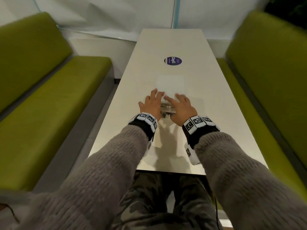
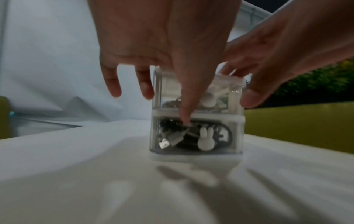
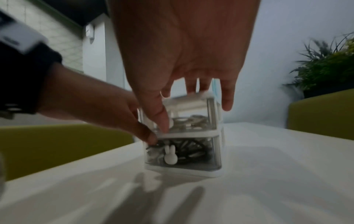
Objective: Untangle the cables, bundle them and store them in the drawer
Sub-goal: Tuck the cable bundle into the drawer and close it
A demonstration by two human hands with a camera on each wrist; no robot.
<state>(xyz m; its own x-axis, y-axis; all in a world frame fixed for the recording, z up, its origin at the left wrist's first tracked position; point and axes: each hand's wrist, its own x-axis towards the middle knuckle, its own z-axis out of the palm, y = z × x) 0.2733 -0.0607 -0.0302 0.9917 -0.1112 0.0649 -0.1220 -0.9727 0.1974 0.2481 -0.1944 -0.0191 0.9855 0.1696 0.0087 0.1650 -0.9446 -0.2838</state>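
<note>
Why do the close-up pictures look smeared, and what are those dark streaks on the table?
Both wrist views are motion-blurred and dim; the drawer box stays readable. The streaks are finger shadows on the table. Head view: sharper, edges bent by the wide lens, box washed out pale.

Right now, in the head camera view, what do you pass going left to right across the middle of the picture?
Left green bench → left hand → clear drawer box between the hands → right hand → right green bench. All of it centres on the white table.
</note>
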